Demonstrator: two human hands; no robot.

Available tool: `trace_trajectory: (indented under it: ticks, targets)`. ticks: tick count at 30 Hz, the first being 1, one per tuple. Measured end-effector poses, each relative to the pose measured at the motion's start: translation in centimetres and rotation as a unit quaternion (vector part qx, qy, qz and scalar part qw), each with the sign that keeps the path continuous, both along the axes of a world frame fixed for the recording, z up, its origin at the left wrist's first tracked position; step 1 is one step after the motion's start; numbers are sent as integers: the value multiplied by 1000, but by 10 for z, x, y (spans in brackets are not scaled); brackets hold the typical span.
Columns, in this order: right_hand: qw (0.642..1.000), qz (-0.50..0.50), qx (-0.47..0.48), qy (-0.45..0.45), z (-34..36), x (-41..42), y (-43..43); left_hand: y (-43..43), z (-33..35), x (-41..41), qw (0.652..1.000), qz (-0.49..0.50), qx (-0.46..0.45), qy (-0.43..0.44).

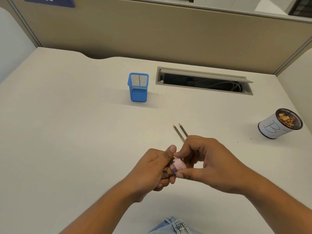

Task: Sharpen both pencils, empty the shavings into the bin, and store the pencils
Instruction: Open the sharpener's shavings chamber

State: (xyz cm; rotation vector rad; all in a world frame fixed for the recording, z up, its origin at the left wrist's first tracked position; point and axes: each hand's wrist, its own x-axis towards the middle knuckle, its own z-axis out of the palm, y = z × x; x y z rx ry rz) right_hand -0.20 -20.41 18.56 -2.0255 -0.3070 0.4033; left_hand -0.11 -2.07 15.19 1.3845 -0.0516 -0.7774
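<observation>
Nearest the viewer, a strip of blue denim [175,225] at the bottom edge, both forearms reaching forward over the pale counter [67,132]. Hands meet low and centre, just above the surface. Between them: the sharpener [179,164], small and barrel-shaped, with a pale pink cap end and a see-through body packed with brown and dark shavings. Left hand [152,168] is curled round the body, thumb laid along the top, fingers wrapped beneath. Right hand [211,162] pinches the pink cap between thumb and forefinger, other fingers loosely bent and clear of it. Whether the cap is seated or partly off, cannot tell. Just beyond the right hand's knuckles lie the two pencils [179,133], side by side and nearly parallel on the counter, yellow-and-black striped, pointed tips aimed away; their near ends are hidden behind that hand. Out to the right, well apart, stands the bin [278,125]: a round black mesh cup wrapped in white paper with hand-drawn letters, shavings heaped inside. Farther back, left of centre, a square blue mesh holder [138,87] stands upright. Beside it to the right, an open cable hatch [202,81] set into the counter, cords visible within. Behind it all, a tan partition [152,31].
</observation>
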Motion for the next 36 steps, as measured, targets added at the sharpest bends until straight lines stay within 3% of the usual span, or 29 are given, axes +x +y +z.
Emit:
trace_trajectory:
  ticks: [3,5,7,10,12,16,21,24,28,31,36]
  targets:
    - [999,-34,-1,-1,-1,-6,-2,-4,-2,0,998,26,38,-36]
    - [996,-92,1,-4,-8,-10,-6,-4,-8,1,983,37,112,-138]
    - [989,-147,5,0,-16,-12,-9,-2,-11,1,939,-4,211,-273]
    - [983,-181,28,1,-20,-17,-9,-14,-12,-6,860,-66,315,-397]
    - [982,-182,25,-30,-18,-19,-8,-27,-10,-8,813,-42,362,-454]
    - [973,-172,-58,-144,-20,-23,-6,-51,-6,-7,768,32,385,-511]
    - [938,-177,-186,-233,-26,-32,-17,-73,-1,-8,782,47,386,-487]
    - [919,-188,-248,-242,-28,-34,-27,-87,-1,-10,781,60,396,-480]
    - [918,-178,-244,-257,-32,-42,-44,-107,-5,-19,795,6,424,-433]
    - [918,-173,-231,-272,-36,-47,-56,-120,-2,-26,826,-46,428,-364]
    - [919,-175,-221,-276,-36,-47,-74,-137,2,-28,833,-50,421,-356]
